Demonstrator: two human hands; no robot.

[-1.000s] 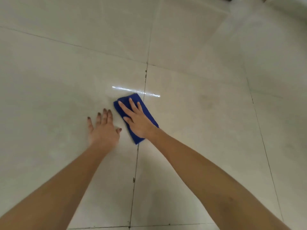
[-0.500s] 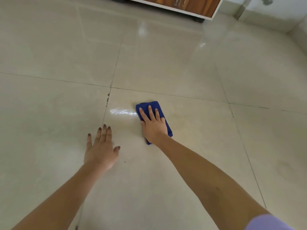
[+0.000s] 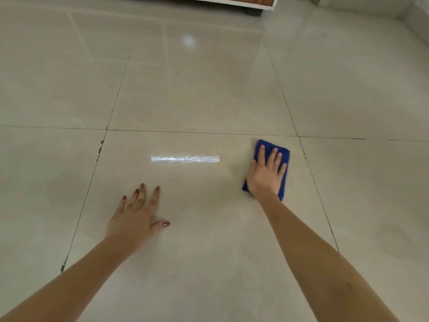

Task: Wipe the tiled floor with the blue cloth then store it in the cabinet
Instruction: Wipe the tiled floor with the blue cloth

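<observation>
A folded blue cloth [image 3: 284, 151] lies flat on the glossy beige tiled floor [image 3: 197, 101], near the right edge of the middle tile. My right hand [image 3: 265, 173] presses down on it, palm flat and fingers spread, covering most of it. My left hand [image 3: 137, 217] rests flat on the same tile, lower left, fingers apart, holding nothing. The bottom of a white and wood cabinet [image 3: 232, 0] shows at the top edge of the view.
A bright streaked light reflection [image 3: 185, 158] lies on the tile between my hands. Dark grout lines [image 3: 199, 132] cross the floor. A pale wall base [image 3: 371, 8] runs along the top right. A dark cabinet foot [image 3: 254, 12] stands on the floor.
My right hand has slid the blue cloth to the right across the tile, away from my left hand. The left hand stays planted. The view has tilted up, showing the cabinet's base.
</observation>
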